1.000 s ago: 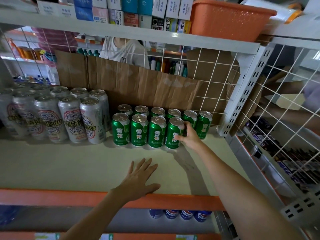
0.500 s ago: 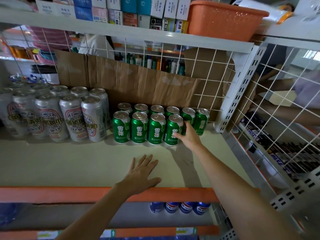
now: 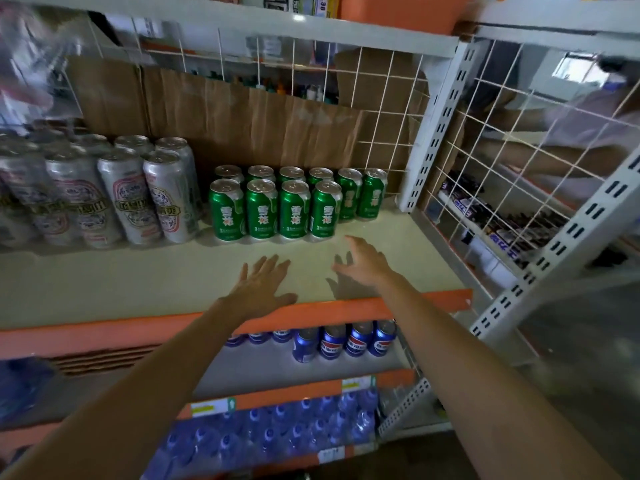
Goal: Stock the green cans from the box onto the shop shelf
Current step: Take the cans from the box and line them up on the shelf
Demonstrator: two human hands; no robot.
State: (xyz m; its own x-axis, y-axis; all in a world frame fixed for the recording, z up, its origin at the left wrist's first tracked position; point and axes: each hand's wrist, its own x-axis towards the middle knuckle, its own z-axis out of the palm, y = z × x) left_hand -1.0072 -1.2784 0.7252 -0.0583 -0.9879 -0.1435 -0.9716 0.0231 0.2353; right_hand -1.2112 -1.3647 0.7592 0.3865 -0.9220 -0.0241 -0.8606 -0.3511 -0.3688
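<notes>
The green cans [image 3: 277,209] stand upright at the back of the shelf [image 3: 121,289], toward its right back corner, in two tight rows. The back row has six, close against the cardboard [image 3: 242,116] that lines the wire grid [image 3: 381,116]. The front row has four, each touching its neighbour, labels facing out. The two rightmost back cans have none in front of them, so the front row looks unfinished at that end. Packing from the back and from the left probably keeps the block square and leaves open room on the side that is easiest to reach.

Tall silver cans [image 3: 131,195] fill the back left of the shelf, just beside the green block, which fixes where the green rows begin.

The left hand [image 3: 263,289] lies flat near the front edge, fingers straight and spread, palm down, holding nothing. It seems to act as a brace while the person leans in. The right hand [image 3: 363,265] hangs above the shelf toward its right front, fingers loosely spread and empty, with its shadow on the surface below. It is near the gap in the front row but touches no can.

The box is out of view. Blue cans [image 3: 346,341] sit on the shelf below. As I judge it, stocking is partway through and the next can belongs in that gap.
</notes>
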